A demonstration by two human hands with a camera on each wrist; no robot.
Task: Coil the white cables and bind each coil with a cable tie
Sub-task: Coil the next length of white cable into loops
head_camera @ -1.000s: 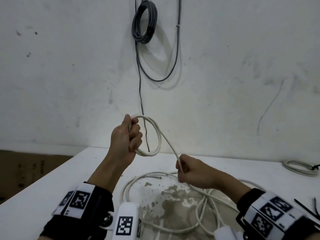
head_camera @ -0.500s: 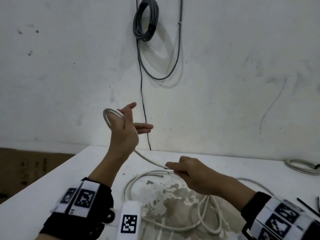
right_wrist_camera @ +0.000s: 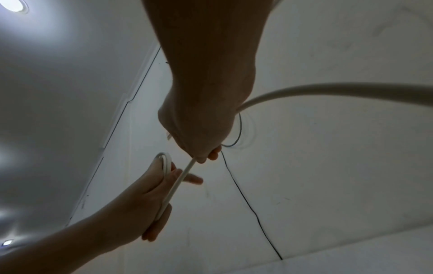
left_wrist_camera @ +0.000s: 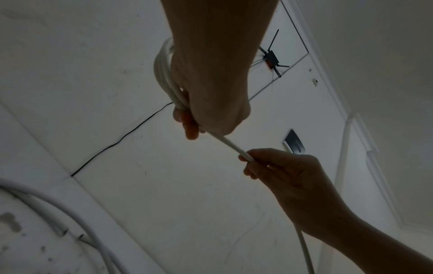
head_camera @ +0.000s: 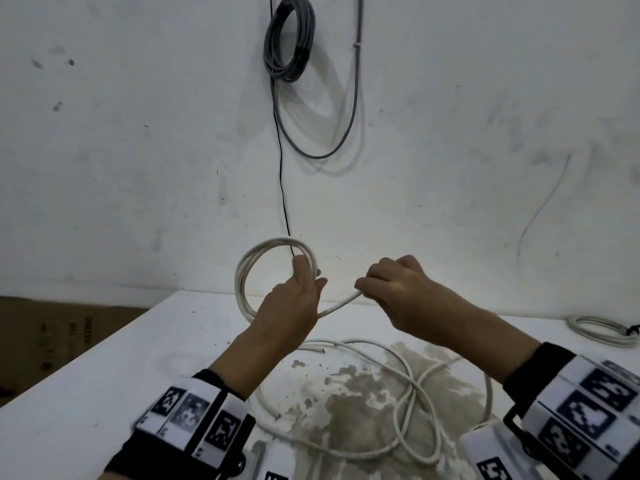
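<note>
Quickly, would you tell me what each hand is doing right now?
Left hand: grips the white cable coil.
Right hand: pinches the white cable running from the coil.

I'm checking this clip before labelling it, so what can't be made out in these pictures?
- Head view: the left hand hides part of the coil.
- Head view: the bottom edge cuts off the loose cable.
- Right edge: the second coil is cut off; its tie is too small.
- Wrist views: hands dark, finger detail lost.
</note>
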